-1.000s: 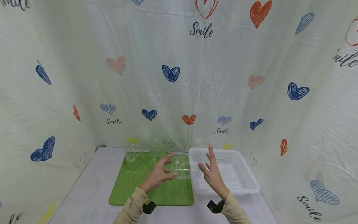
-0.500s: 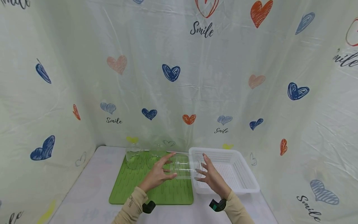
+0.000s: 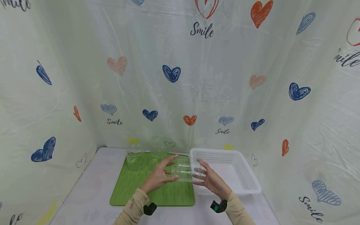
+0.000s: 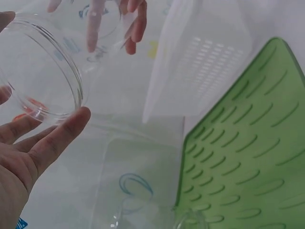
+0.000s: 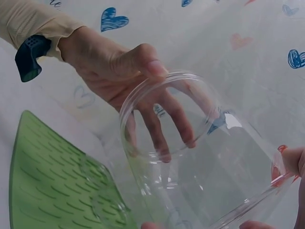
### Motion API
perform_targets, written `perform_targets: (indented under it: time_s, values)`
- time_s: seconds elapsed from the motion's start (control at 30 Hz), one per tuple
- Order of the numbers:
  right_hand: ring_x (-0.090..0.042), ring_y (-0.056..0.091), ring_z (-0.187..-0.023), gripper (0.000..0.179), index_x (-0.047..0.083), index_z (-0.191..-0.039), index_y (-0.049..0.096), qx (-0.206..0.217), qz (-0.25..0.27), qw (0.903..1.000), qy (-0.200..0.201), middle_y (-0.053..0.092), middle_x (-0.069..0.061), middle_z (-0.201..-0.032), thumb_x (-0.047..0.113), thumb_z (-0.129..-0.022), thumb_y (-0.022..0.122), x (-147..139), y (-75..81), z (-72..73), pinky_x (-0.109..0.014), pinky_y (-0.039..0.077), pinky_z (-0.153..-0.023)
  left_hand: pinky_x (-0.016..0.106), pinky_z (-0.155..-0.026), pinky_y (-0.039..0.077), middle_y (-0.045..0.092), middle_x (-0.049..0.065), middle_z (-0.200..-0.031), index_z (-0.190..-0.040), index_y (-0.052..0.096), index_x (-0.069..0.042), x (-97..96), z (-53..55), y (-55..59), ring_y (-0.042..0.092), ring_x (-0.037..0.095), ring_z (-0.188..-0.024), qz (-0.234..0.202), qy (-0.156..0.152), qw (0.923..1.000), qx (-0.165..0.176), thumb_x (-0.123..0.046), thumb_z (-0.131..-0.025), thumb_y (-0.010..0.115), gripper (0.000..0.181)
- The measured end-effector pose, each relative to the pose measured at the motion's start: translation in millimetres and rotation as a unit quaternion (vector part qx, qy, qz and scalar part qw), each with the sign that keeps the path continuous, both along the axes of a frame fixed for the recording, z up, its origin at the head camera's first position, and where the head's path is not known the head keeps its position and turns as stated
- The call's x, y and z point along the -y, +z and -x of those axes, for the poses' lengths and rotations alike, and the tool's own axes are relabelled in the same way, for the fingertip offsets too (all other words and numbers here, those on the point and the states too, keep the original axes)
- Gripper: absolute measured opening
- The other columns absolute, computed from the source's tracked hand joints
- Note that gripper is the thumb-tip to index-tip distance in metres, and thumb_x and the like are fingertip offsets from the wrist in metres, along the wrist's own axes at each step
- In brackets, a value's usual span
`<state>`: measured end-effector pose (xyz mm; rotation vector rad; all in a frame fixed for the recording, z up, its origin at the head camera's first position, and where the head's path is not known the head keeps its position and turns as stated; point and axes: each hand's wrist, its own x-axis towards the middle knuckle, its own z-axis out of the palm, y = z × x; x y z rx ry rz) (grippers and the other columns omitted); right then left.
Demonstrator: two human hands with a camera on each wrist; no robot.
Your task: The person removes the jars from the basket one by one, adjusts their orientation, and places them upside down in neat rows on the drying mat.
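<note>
A clear, wide-mouthed jar (image 3: 183, 170) lies sideways in the air between my two hands, over the seam between mat and basket. My left hand (image 3: 158, 177) grips it around the rim end, thumb below and index finger above; the left wrist view shows the fingertips (image 4: 78, 117) right at the ringed mouth. At the other end, my right hand (image 3: 213, 182) holds the base with its fingers spread and bent around it. In the right wrist view the jar (image 5: 228, 167) spans from the left hand to the right fingertips (image 5: 290, 160) at the frame edge.
Beneath is a green ridged mat (image 3: 168, 197). Two more clear vessels, a left one (image 3: 135, 159) and a right one (image 3: 155, 157), stand at its back left. A white perforated basket (image 3: 254, 184) sits to the right on the white-covered table (image 3: 84, 187). A heart-print curtain (image 3: 197, 93) surrounds it.
My right hand has moved from raised, spread fingers beside the jar's base to bent fingers around it. My left hand and the jar have stayed nearly in place.
</note>
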<state>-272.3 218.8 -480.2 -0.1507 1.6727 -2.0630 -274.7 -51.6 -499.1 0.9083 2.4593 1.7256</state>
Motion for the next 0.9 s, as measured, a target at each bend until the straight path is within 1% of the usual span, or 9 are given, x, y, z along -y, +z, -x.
perform_targets:
  time_s: [0.1, 0.2, 0.3, 0.37, 0.5, 0.6, 0.7, 0.8, 0.9]
  values:
    - [-0.057, 0.014, -0.140, 0.077, 0.017, -0.156, 0.000, 0.002, 0.004, 1.0000, 0.007, 0.002, -0.037, -0.153, 0.054, -0.100, 0.038, 0, -0.9, 0.0, -0.060, 0.040, -0.105, 0.033, -0.086, 0.056, 0.029, 0.004, -0.156, -0.150, 0.026, -0.039, 0.7, 0.0, -0.8, 0.047, 0.038, -0.129, -0.001, -0.002, 1.0000, 0.004, -0.042, -0.084, 0.073, 0.082]
    - [-0.056, 0.018, -0.140, 0.076, 0.017, -0.156, 0.001, 0.004, 0.002, 1.0000, 0.004, 0.005, -0.037, -0.153, 0.053, -0.100, 0.039, 0, -1.6, 0.2, -0.059, 0.040, -0.105, 0.033, -0.087, 0.056, 0.029, 0.005, -0.156, -0.150, 0.026, -0.040, 1.2, 0.0, -1.5, 0.047, 0.038, -0.129, -0.004, -0.004, 1.0000, 0.005, -0.041, -0.084, 0.074, 0.081]
    - [-0.054, 0.021, -0.139, 0.076, 0.017, -0.156, 0.002, 0.009, 0.001, 1.0000, -0.002, 0.005, -0.037, -0.153, 0.053, -0.100, 0.039, 0, -1.8, 0.4, -0.061, 0.038, -0.106, 0.033, -0.088, 0.055, 0.029, 0.004, -0.156, -0.150, 0.025, -0.042, 1.4, 0.4, -2.1, 0.047, 0.037, -0.130, 0.002, -0.002, 1.0000, 0.001, -0.042, -0.084, 0.073, 0.082]
    - [-0.053, 0.024, -0.138, 0.077, 0.017, -0.156, 0.002, 0.013, 0.000, 0.9999, -0.007, 0.004, -0.037, -0.153, 0.053, -0.100, 0.040, 1, -1.6, 0.5, -0.060, 0.039, -0.105, 0.036, -0.090, 0.054, 0.030, 0.004, -0.156, -0.150, 0.024, -0.042, 1.8, 0.5, -2.4, 0.047, 0.037, -0.130, 0.008, 0.000, 1.0000, -0.002, -0.043, -0.084, 0.073, 0.082]
    - [-0.049, 0.031, -0.135, 0.078, 0.016, -0.156, 0.003, 0.015, -0.003, 0.9998, -0.016, 0.005, -0.037, -0.153, 0.054, -0.099, 0.042, 2, -2.2, 0.8, -0.059, 0.043, -0.102, 0.045, -0.096, 0.050, 0.029, 0.003, -0.156, -0.152, 0.023, -0.039, 3.9, -0.2, -3.6, 0.045, 0.038, -0.131, 0.015, 0.006, 0.9999, -0.006, -0.045, -0.084, 0.073, 0.085]
    - [-0.050, 0.029, -0.136, 0.079, 0.016, -0.156, 0.003, 0.012, 0.001, 0.9997, -0.019, 0.005, -0.037, -0.154, 0.053, -0.099, 0.043, 3, -2.7, 0.9, -0.059, 0.043, -0.102, 0.047, -0.097, 0.049, 0.031, 0.004, -0.156, -0.152, 0.026, -0.036, 8.0, -1.7, -5.9, 0.044, 0.035, -0.132, 0.015, 0.024, 0.9996, -0.009, -0.045, -0.083, 0.073, 0.084]
    - [-0.053, 0.024, -0.138, 0.078, 0.016, -0.156, 0.003, 0.008, 0.002, 0.9998, -0.019, 0.006, -0.036, -0.154, 0.053, -0.099, 0.043, 3, -3.5, 1.0, -0.059, 0.042, -0.103, 0.046, -0.097, 0.049, 0.035, 0.004, -0.155, -0.151, 0.030, -0.034, 16.3, -3.2, -10.5, 0.045, 0.032, -0.131, 0.010, 0.051, 0.9986, -0.011, -0.044, -0.083, 0.074, 0.082]
    - [-0.054, 0.022, -0.139, 0.076, 0.016, -0.156, 0.003, 0.003, -0.004, 0.9999, -0.016, 0.007, -0.037, -0.153, 0.052, -0.100, 0.041, 2, -4.5, 1.5, -0.060, 0.041, -0.103, 0.047, -0.098, 0.048, 0.036, 0.005, -0.154, -0.150, 0.034, -0.028, 30.1, -5.6, -17.1, 0.044, 0.032, -0.132, 0.006, 0.073, 0.9972, -0.017, -0.040, -0.084, 0.073, 0.078]
    - [-0.055, 0.021, -0.139, 0.075, 0.016, -0.156, 0.002, -0.004, -0.013, 0.9998, -0.014, 0.008, -0.037, -0.153, 0.051, -0.101, 0.040, 1, -4.4, 2.1, -0.060, 0.041, -0.103, 0.049, -0.098, 0.048, 0.038, 0.005, -0.153, -0.150, 0.036, -0.026, 49.2, -9.1, -26.1, 0.044, 0.034, -0.132, 0.006, 0.101, 0.9946, -0.024, -0.035, -0.086, 0.072, 0.074]
